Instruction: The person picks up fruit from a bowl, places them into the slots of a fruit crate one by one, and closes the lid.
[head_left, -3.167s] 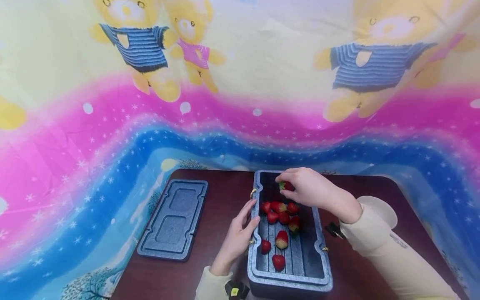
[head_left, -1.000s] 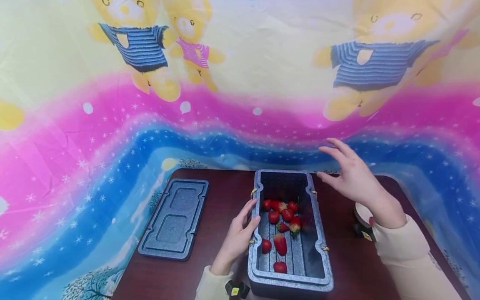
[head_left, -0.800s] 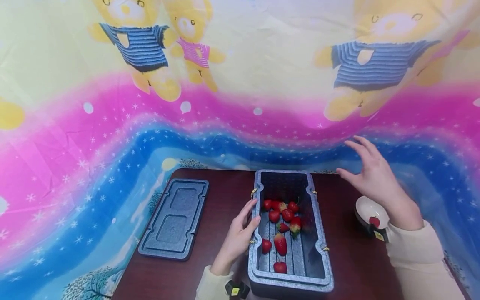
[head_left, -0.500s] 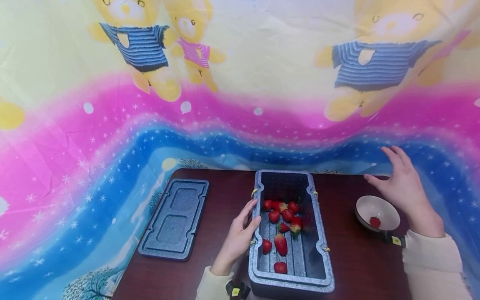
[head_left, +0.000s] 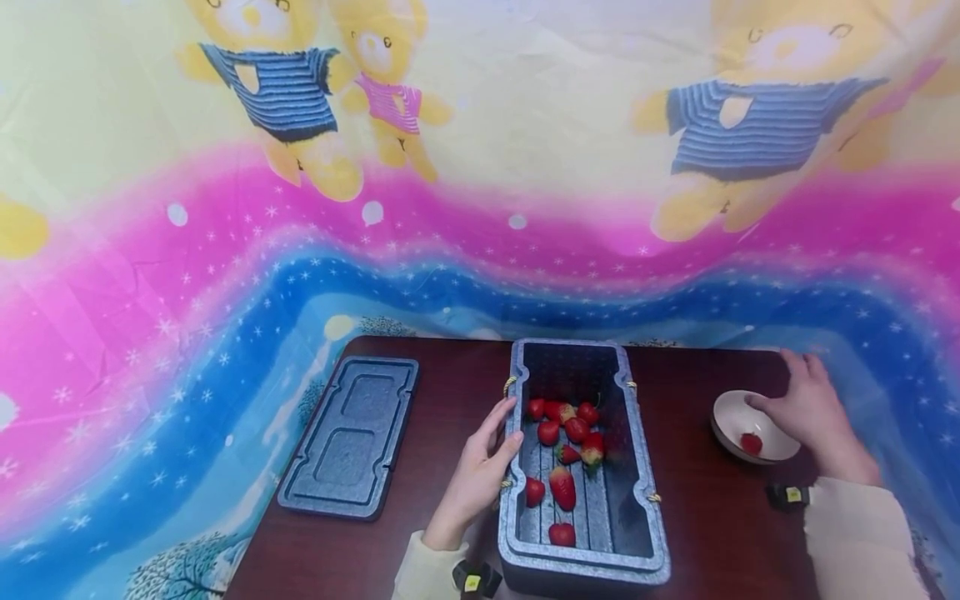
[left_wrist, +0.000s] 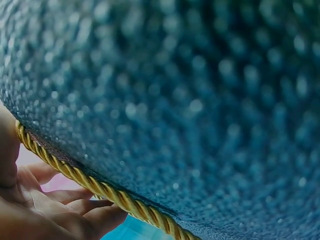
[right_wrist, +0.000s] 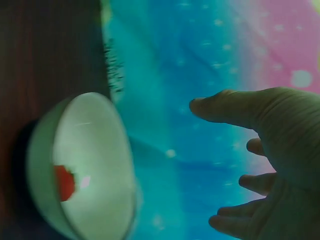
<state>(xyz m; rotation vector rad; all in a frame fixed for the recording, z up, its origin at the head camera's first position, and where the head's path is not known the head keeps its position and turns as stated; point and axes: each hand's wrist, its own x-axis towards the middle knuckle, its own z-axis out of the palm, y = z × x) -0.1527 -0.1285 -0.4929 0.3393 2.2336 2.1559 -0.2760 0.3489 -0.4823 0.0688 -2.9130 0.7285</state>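
Observation:
A dark grey foam box (head_left: 657, 533) with gold rope loops stands on the table, several strawberries (head_left: 561, 487) scattered over its slatted bottom. My left hand (head_left: 474, 467) rests against the box's left rim, fingers extended along it. In the left wrist view, a gold rope loop (left_wrist: 107, 191) runs past the fingers of that hand. To the right of the box sits a small white bowl (head_left: 727, 417) with one strawberry (head_left: 751, 443) in it. My right hand (head_left: 810, 408) hovers at the bowl's right rim, thumb and fingers spread, holding nothing; the right wrist view shows the bowl (right_wrist: 100, 130) beside it.
The box's flat grey lid (head_left: 347, 442) lies on the dark red table (head_left: 442, 392) left of the box. A cloth backdrop (head_left: 517, 275) printed with bears hangs right behind the table's far edge.
My right hand held a strawberry over the box's far end; later, holding nothing, it moved right and came down beside the bowl. Strawberries in the box have shifted. My left hand stayed put.

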